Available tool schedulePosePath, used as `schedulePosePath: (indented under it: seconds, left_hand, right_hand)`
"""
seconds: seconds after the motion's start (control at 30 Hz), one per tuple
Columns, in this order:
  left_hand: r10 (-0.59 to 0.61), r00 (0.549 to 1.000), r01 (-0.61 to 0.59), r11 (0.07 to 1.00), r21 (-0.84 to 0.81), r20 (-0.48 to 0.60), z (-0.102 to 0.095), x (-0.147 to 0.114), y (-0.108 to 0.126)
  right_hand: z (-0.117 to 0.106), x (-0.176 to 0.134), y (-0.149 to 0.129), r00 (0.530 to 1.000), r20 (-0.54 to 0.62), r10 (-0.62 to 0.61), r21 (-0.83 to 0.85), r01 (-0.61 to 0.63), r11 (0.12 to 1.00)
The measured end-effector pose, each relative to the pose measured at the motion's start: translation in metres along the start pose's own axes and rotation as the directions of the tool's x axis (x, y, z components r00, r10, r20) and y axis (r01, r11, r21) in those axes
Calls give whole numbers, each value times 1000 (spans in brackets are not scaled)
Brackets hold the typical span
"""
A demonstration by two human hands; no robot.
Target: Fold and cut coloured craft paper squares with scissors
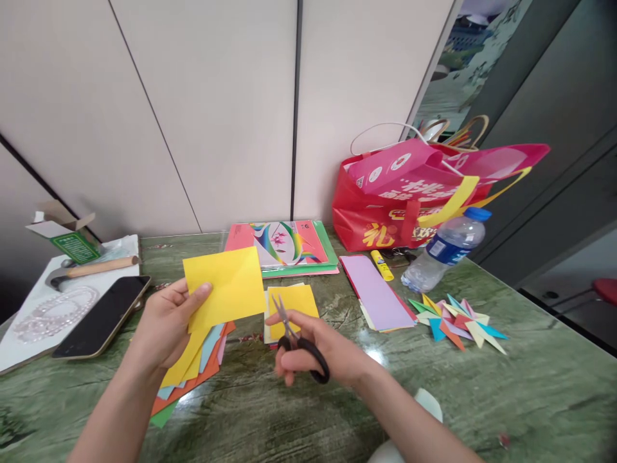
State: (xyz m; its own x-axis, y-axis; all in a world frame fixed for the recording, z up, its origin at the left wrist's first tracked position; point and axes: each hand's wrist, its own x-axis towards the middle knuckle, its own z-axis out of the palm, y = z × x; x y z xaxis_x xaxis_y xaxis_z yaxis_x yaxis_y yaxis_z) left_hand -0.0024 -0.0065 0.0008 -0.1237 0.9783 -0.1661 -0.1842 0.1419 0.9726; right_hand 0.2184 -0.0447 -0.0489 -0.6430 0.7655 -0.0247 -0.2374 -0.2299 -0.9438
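Note:
A yellow sheet of paper is pinched between the thumb and fingers of my left hand, held up above the table. In my right hand is a pair of scissors with black handles, its blades slightly apart and pointing up and away from me. The blades do not touch the held sheet. Behind them lies a stack of square papers with yellow on top. Below my left hand, a fanned pile of coloured paper in yellow, blue, orange and green rests on the table, partly covered by my wrist.
A pack of coloured paper lies by the wall. Rightward are purple paper strips, a glue stick, a water bottle, folded paper stars and a red bag. At left are a phone and a hammer.

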Motion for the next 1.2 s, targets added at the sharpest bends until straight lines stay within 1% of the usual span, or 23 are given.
schedulePosePath:
  seconds: [0.07, 0.17, 0.23, 0.33, 0.4, 0.47, 0.57, 0.63, 0.7, 0.8, 0.9, 0.97, 1.1, 1.2]
  left_hand:
    - [5, 1000, -5, 1000, -14, 13, 3, -2, 0]
    - [16, 999, -15, 999, -39, 33, 7, -6, 1]
    - [14, 999, -11, 998, -54, 47, 8, -8, 1]
    - [12, 998, -8, 998, -67, 57, 9, -9, 2]
    - [31, 998, -27, 998, -56, 60, 8, -9, 3]
    - [58, 997, -57, 998, -21, 55, 6, -9, 4]
    - [79, 996, -81, 995, 50, 46, 2, -8, 5]
    - [67, 995, -73, 993, 89, 69, -1, -9, 6]
    - [45, 992, -59, 991, 120, 114, -3, -10, 7]
    - [6, 984, -37, 985, 168, 179, -4, -12, 9]
    - [-34, 977, -20, 969, 245, 212, -2, -15, 11]
    - [-52, 975, -11, 960, 280, 218, -1, -17, 12]
    - [-77, 975, 12, 954, 299, 207, 1, -19, 14]
    - [-68, 981, 10, 952, 307, 180, 1, -20, 15]
  right_hand:
    - [2, 0, 4, 995, 96, 33, 60, -39, 997]
    - [2, 1, 5, 983, 182, 8, 145, -35, 989]
    - [2, 1, 5, 982, 189, -14, 151, -15, 988]
    - [4, 0, 5, 988, 149, -34, 111, 17, 994]
    - [3, 0, 5, 990, 136, -46, 102, 32, 994]
    - [2, 0, 5, 985, 168, -40, 94, 25, 995]
    - [-3, -1, 6, 956, 292, -3, 95, -26, 995]
    - [-6, -1, 7, 935, 355, 2, 132, -52, 990]
    - [-8, -1, 8, 925, 379, -3, 161, -63, 985]
    - [-10, -2, 8, 910, 414, 34, 134, -98, 986]
    - [-9, -2, 7, 871, 481, 101, 78, -157, 984]
    - [-9, -1, 7, 851, 511, 120, 50, -169, 984]
    - [-11, 0, 6, 819, 559, 129, 8, -161, 987]
    - [-13, -1, 3, 768, 619, 163, -37, -179, 983]
